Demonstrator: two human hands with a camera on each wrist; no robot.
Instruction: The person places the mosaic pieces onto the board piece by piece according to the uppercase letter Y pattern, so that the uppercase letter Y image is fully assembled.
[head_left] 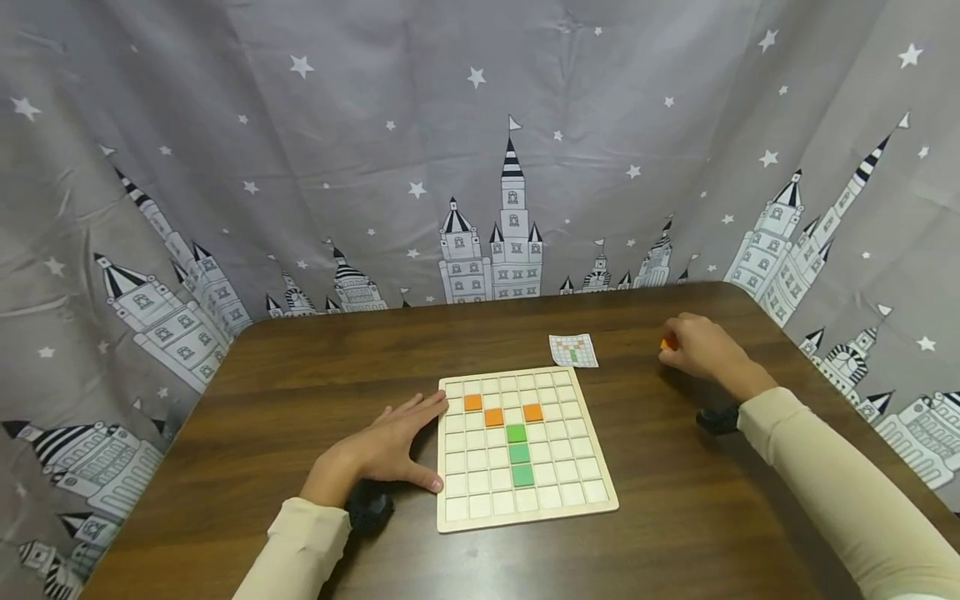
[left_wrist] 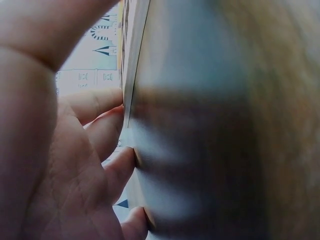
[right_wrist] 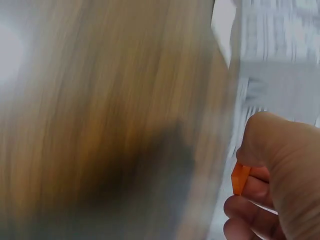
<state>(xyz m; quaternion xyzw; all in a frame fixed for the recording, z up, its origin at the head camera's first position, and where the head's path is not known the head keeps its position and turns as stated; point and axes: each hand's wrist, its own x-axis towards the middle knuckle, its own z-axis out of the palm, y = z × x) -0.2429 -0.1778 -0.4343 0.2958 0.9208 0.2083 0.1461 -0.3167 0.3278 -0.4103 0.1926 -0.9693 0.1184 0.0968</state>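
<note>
A pale wooden grid board (head_left: 480, 508) lies on the table, with orange square tiles (head_left: 493, 417) and green square tiles (head_left: 519, 453) set in some of its cells. At the board's left edge, my left hand (head_left: 390, 442) rests with thumb and fingers spread, fingertips right at the rim. In the left wrist view its fingers (left_wrist: 120, 172) reach down to the tabletop. To the right of the board, my right hand (head_left: 701, 346) pinches an orange tile (right_wrist: 240, 178) between thumb and fingers, held over the table.
A small printed card (head_left: 573, 351) showing a coloured grid pattern lies just beyond the board's far right corner. The brown wooden table (head_left: 337, 350) ends at a grey curtain (head_left: 345, 125) printed with castles and stars.
</note>
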